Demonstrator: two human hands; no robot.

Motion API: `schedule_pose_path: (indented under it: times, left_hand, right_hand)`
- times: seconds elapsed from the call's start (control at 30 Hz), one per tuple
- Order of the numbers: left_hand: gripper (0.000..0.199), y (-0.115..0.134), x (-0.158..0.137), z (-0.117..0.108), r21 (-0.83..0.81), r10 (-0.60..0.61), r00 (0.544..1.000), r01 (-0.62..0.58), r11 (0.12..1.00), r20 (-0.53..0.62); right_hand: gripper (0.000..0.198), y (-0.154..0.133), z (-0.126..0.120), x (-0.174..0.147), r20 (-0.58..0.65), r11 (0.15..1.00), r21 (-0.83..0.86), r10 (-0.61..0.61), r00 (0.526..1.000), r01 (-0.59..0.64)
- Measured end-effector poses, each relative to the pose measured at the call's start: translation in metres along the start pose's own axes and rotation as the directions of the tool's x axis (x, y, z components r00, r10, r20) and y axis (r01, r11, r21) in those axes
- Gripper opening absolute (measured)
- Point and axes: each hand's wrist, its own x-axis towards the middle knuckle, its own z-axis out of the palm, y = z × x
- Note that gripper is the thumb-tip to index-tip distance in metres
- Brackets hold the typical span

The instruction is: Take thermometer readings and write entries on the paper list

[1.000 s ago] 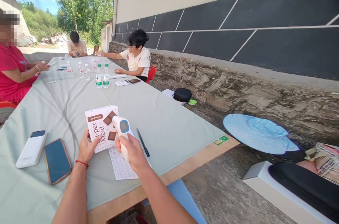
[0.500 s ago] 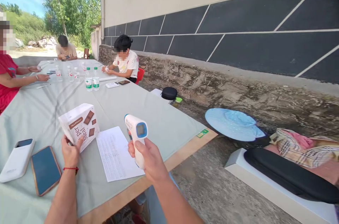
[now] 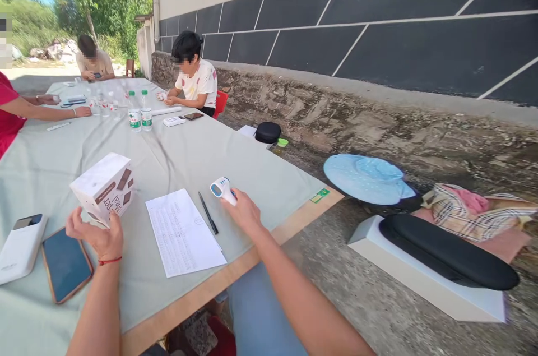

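A white box (image 3: 101,179) with brown chocolate-bar pictures and printed lettering stands upright on the cloth-covered table. My left hand (image 3: 97,232), with a red cord at the wrist, is at its near lower corner. Its fingers are apart, and the thumb overlaps the printed face; whether it touches is hard to see. In my right hand (image 3: 244,211) is a white and blue infrared thermometer (image 3: 221,188), tilted low over the table with its head pointing away to the left. Between my hands lie a handwritten sheet of paper (image 3: 182,235) and a black pen (image 3: 208,213).
A white power bank (image 3: 23,249) and a phone (image 3: 67,266) lie left of my left arm. Two green-capped water bottles (image 3: 140,112) stand farther up the table (image 3: 218,148). Three people sit around it. To the right are a blue hat (image 3: 365,176) and a black case (image 3: 449,252).
The box has moved left and been turned, and my left fingers have spread from it. My right hand has lowered and tipped the thermometer away, uncovering the pen. The view has shifted slightly.
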Motion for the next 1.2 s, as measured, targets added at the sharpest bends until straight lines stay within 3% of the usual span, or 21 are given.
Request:
schedule_pose_path:
  times: [0.13, 0.27, 0.33, 0.4, 0.47, 0.53, 0.6, 0.7, 0.77, 0.83, 0.97, 1.1, 1.2]
  left_hand:
    - [0.062, 0.012, -0.005, -0.001, -0.038, 0.18, 0.983, -0.181, 0.983, -0.036]
    - [0.041, 0.026, -0.011, 0.001, -0.046, 0.333, 0.943, -0.332, 0.942, 0.015]
    - [0.034, 0.031, -0.015, 0.002, -0.081, 0.408, 0.907, -0.401, 0.913, 0.103]
    - [0.029, 0.034, -0.018, 0.003, -0.138, 0.462, 0.856, -0.442, 0.886, 0.232]
    - [0.024, 0.035, -0.022, 0.003, -0.193, 0.481, 0.787, -0.441, 0.877, 0.386]
    - [0.022, 0.035, -0.025, 0.003, -0.237, 0.475, 0.696, -0.417, 0.878, 0.538]
    - [0.026, 0.035, -0.028, 0.002, -0.272, 0.467, 0.591, -0.391, 0.879, 0.658]
    - [0.04, 0.036, -0.032, 0.002, -0.305, 0.457, 0.463, -0.368, 0.878, 0.759]
    - [0.05, 0.037, -0.034, 0.003, -0.308, 0.444, 0.412, -0.355, 0.883, 0.796]
    - [0.055, 0.039, -0.035, 0.003, -0.298, 0.42, 0.374, -0.342, 0.891, 0.827]
    - [0.058, 0.041, -0.037, 0.001, -0.28, 0.385, 0.323, -0.327, 0.903, 0.864]
    - [0.059, 0.041, -0.041, 0.001, -0.274, 0.38, 0.329, -0.325, 0.905, 0.864]
    - [0.06, 0.042, -0.046, 0.001, -0.26, 0.366, 0.333, -0.323, 0.91, 0.869]
  right_hand:
    - [0.039, 0.02, 0.007, 0.016, 0.004, 0.975, -0.221, -0.009, 1.0, 0.01]
    - [0.025, 0.01, 0.011, 0.01, -0.127, 0.932, -0.307, -0.239, 0.963, 0.191]
    - [0.019, -0.005, 0.017, 0.003, -0.04, 0.909, -0.279, -0.332, 0.943, 0.308]
    - [0.019, -0.022, 0.025, 0.0, 0.147, 0.896, -0.266, -0.326, 0.934, 0.355]
    - [0.019, -0.035, 0.032, 0.0, 0.279, 0.881, -0.304, -0.282, 0.918, 0.363]
    - [0.025, -0.039, 0.039, 0.004, 0.323, 0.874, -0.308, -0.277, 0.905, 0.377]
    - [0.035, -0.035, 0.044, 0.01, 0.277, 0.895, -0.195, -0.342, 0.898, 0.401]
    - [0.037, -0.021, 0.052, 0.015, 0.087, 0.893, 0.187, -0.43, 0.899, 0.41]
    - [0.037, -0.015, 0.057, 0.016, 0.004, 0.824, 0.446, -0.392, 0.92, 0.349]
    - [0.036, -0.014, 0.061, 0.014, 0.003, 0.724, 0.639, -0.339, 0.941, 0.259]
    - [0.042, -0.024, 0.065, 0.003, 0.03, 0.539, 0.829, -0.311, 0.95, 0.15]
    - [0.023, -0.03, 0.062, -0.014, 0.107, 0.55, 0.831, -0.302, 0.947, 0.081]
    - [0.028, -0.03, 0.058, -0.026, 0.21, 0.573, 0.819, -0.363, 0.908, 0.039]
